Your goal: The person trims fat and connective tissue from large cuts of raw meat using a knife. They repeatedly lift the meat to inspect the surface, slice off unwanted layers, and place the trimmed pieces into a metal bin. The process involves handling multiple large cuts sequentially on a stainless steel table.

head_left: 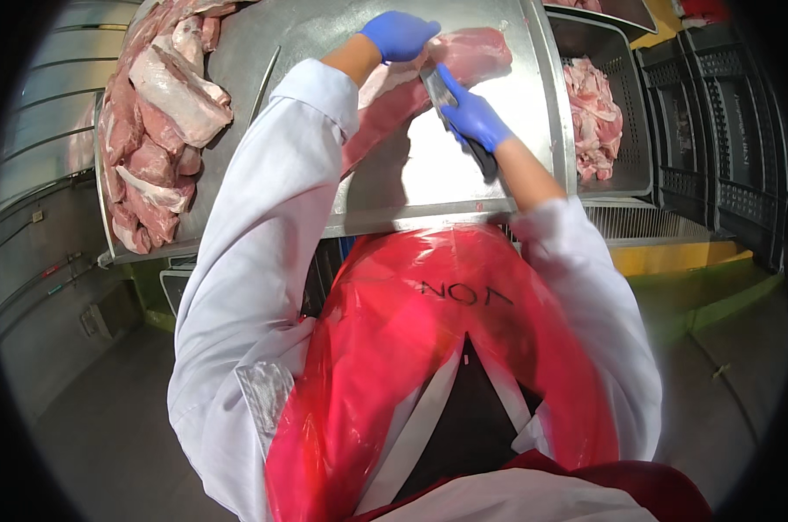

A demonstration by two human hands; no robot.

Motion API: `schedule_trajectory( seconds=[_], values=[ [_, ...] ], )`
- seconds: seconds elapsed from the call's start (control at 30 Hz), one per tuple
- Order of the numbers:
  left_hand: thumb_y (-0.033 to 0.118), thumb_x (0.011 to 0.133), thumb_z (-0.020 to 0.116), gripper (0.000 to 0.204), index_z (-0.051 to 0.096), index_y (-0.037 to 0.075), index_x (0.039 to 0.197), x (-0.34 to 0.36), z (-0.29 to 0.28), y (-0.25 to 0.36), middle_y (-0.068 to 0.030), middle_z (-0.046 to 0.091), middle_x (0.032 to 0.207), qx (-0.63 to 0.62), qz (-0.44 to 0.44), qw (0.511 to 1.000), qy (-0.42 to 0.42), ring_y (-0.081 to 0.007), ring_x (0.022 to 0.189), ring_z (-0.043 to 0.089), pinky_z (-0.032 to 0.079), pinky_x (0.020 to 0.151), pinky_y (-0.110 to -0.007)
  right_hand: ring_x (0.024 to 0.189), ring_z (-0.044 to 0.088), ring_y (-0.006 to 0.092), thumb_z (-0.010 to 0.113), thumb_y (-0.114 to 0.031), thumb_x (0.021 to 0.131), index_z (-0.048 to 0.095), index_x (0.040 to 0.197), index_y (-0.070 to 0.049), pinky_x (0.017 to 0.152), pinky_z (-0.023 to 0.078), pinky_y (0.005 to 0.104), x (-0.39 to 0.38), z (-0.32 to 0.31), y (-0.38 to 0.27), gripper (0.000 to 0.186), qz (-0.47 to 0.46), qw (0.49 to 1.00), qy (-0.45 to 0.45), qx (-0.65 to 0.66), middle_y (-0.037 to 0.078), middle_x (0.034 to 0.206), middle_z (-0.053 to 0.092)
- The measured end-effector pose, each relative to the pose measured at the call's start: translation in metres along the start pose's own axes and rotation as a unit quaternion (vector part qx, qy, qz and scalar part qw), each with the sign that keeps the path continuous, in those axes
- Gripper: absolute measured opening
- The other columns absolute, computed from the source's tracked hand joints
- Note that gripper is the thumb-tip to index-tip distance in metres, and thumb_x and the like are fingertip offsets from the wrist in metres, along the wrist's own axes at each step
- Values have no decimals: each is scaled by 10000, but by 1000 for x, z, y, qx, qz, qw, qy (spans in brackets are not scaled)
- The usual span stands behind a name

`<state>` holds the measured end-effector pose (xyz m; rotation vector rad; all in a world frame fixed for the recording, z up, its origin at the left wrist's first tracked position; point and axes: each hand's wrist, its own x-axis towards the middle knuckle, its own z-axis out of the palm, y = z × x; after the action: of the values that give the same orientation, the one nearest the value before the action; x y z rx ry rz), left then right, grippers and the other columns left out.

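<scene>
A long pink piece of meat [477,48] with a pale strip of fat lies slantwise across the metal table [311,52]. My left hand [400,36], in a blue glove, has its fingers closed on the meat's far side; the fingertips are partly hidden. In my right hand [474,117], also blue-gloved, is a knife [484,163] with a black handle. Its broad grey blade touches or lies right beside the near edge of the meat, between both hands. The right index finger stretches along the blade, and the other fingers wrap the handle.
Several large cuts of meat [172,96] are heaped at the table's left edge. A thin curved metal blade [266,84] lies beside them. To the right, a grey bin [639,130] holds pale trimmings [592,117], with black crates [716,148] beyond it.
</scene>
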<state>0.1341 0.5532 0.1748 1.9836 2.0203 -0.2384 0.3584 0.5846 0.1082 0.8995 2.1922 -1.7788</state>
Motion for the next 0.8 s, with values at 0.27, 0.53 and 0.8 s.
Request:
schedule_trajectory(
  seconds=[0.27, 0.53, 0.8],
  values=[
    [148, 917, 485, 255, 596, 61, 1129, 3, 3, -19, -193, 711, 999, 40, 5, 999, -10, -418, 903, 678, 533, 775, -495, 561, 582, 161, 487, -122, 946, 193, 1615, -322, 542, 519, 326, -33, 4, 16, 757, -21, 999, -49, 11, 116, 812, 661],
    [412, 1018, 354, 471, 727, 124, 1020, 2, -5, -35, -182, 722, 1029, -150, -109, 983, -8, -404, 869, 686, 532, 796, -492, 555, 492, 112, 554, -229, 989, 288, 1597, -237, 500, 457, 281, -32, 23, 27, 663, -5, 990, -77, 116, 32, 732, 584],
    [201, 842, 612, 206, 584, 68, 997, -38, -19, -49, -224, 687, 872, -16, -18, 994, 109, -436, 838, 673, 523, 722, -530, 550, 556, 125, 550, -121, 971, 118, 1622, -337, 513, 509, 311, 0, 18, -2, 811, -31, 994, -62, 85, 69, 726, 620]
  ],
)
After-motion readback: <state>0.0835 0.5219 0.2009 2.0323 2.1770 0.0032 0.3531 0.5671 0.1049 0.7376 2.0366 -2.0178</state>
